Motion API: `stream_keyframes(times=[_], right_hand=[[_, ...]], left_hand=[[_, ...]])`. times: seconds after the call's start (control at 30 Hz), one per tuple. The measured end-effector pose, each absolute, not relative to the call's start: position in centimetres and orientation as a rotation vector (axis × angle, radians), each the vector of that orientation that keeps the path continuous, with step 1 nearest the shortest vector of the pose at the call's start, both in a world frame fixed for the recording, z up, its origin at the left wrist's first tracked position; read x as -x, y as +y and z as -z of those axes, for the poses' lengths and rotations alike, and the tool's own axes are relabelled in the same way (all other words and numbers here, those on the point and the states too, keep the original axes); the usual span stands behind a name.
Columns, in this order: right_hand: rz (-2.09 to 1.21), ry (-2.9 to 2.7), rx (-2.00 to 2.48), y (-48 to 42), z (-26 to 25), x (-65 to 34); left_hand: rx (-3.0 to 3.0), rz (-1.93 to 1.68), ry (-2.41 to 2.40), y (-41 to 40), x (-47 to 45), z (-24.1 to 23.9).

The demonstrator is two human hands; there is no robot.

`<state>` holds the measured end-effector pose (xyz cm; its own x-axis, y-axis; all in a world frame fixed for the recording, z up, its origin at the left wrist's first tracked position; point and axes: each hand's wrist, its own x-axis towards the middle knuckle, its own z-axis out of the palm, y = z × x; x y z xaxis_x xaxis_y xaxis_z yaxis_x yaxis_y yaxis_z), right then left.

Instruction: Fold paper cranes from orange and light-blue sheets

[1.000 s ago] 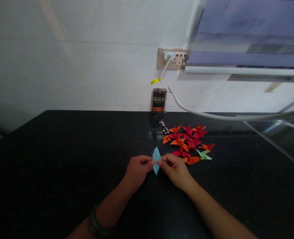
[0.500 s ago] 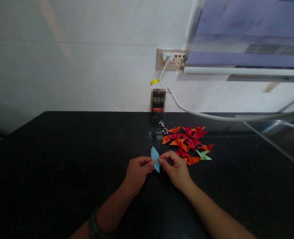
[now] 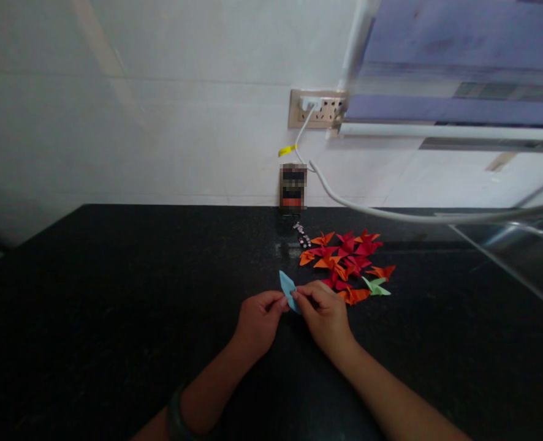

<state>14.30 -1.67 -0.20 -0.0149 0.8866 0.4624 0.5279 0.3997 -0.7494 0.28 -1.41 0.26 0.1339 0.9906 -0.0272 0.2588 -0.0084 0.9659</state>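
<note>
A small folded piece of light blue paper, narrow and pointed at its far end, is held between my two hands above the dark countertop. My left hand pinches its lower left side with thumb and forefinger. On the other side, my right hand grips the right edge, thumb on top, and its fingers cover part of the fold. Just beyond my right hand lies a group of folded paper cranes in red and orange. One pale green paper crane sits at the near right of that group.
A small phone-like object, blurred out, leans on the tiled wall, with a beaded strap in front. Its white cable runs up to a wall socket. A thicker white hose crosses at right, near a metal sink edge.
Both hands have shifted slightly to the right. The blue paper is tilted more, and my right thumb and fingers now cover more of its lower part.
</note>
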Motion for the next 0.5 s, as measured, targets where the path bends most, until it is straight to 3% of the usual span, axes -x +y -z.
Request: stream_keyframes(times=[0.5], right_hand=[[-0.352, -1.909, 1.185, -2.17, 0.14, -13.60]], left_hand=[[-1.715, -0.934, 1.357, -1.50, -0.06, -0.28]])
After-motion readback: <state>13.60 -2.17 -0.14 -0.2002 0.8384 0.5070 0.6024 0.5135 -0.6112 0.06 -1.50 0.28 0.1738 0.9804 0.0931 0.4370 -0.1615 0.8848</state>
